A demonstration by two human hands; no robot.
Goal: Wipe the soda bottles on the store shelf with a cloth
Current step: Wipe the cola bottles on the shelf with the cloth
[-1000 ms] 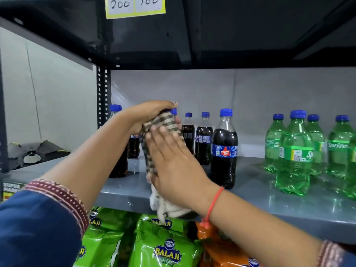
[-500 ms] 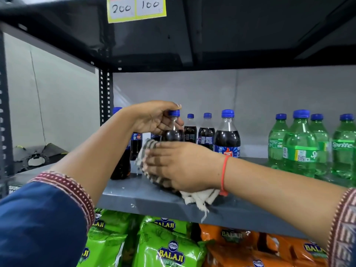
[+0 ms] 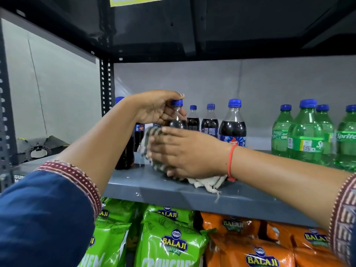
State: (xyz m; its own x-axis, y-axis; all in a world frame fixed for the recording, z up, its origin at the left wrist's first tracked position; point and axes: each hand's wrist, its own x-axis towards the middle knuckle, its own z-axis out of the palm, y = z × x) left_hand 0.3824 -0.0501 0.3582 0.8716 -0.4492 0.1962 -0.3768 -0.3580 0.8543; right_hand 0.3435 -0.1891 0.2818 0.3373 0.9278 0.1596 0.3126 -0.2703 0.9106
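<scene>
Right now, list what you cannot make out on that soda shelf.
- Label and lower body of the held cola bottle: covered by the right hand and cloth.
- Yellow price tag: cut off by the top edge.
- Leftmost cola bottle: mostly behind the left hand's forearm.
- Rightmost Sprite bottle: cut by the right edge.
- Rear cola labels: too small to read.

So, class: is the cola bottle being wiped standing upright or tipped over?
Upright. The cola bottle has its blue cap on top, held by the left hand; the right hand presses the cloth around its body.
</scene>
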